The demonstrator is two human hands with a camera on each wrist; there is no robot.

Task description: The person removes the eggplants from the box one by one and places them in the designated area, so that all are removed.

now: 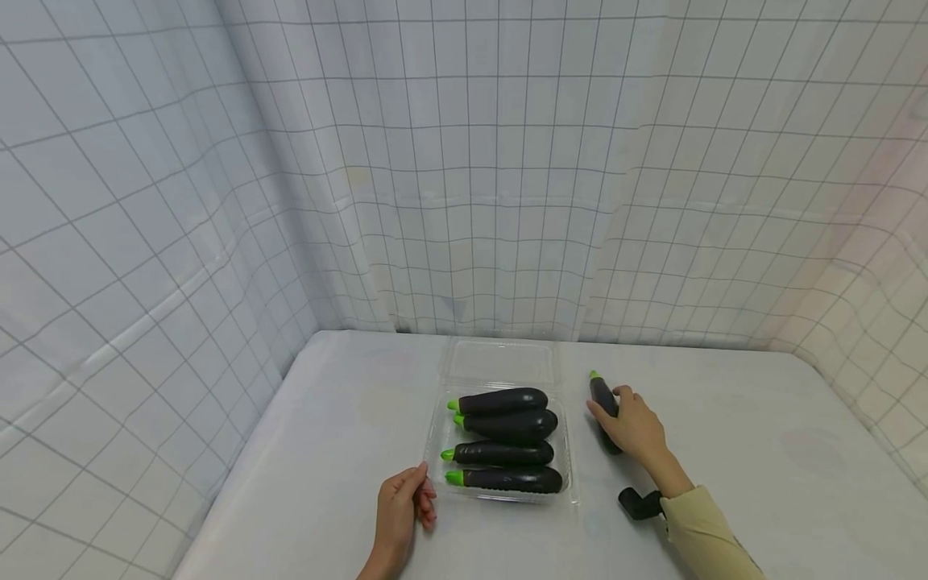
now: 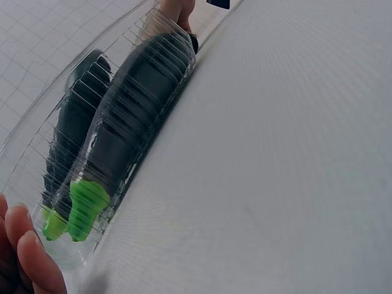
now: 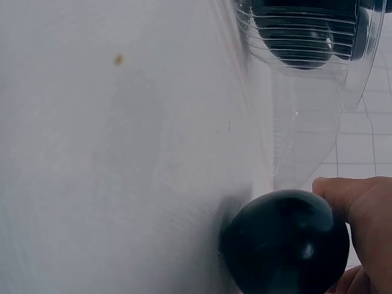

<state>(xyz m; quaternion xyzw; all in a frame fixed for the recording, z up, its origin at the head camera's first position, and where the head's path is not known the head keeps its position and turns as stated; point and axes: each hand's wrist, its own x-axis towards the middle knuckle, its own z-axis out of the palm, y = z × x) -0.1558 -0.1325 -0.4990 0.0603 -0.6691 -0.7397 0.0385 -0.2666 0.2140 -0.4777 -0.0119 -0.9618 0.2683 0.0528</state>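
Observation:
Several dark eggplants (image 1: 511, 480) with bright green stem ends lie side by side in a clear plastic container (image 1: 573, 483). To the right of it, another eggplant (image 1: 603, 395) is gripped by my right hand (image 1: 638, 427), with the thumb on its left and the fingers on its right. Its rounded end shows close up in the right wrist view, low over or on the white surface. My left hand (image 1: 401, 503) is at the container's front left corner, fingers loosely bent. In the left wrist view its fingertips (image 2: 37, 260) are beside that corner; whether they touch it I cannot tell.
The container's clear lid (image 1: 500, 362) lies folded back behind it. A small black object (image 1: 638, 503) is beside my right wrist, partly hidden by the arm. White table (image 1: 326, 419) spreads around, and grid-patterned curtains (image 1: 493, 201) hang behind and at both sides.

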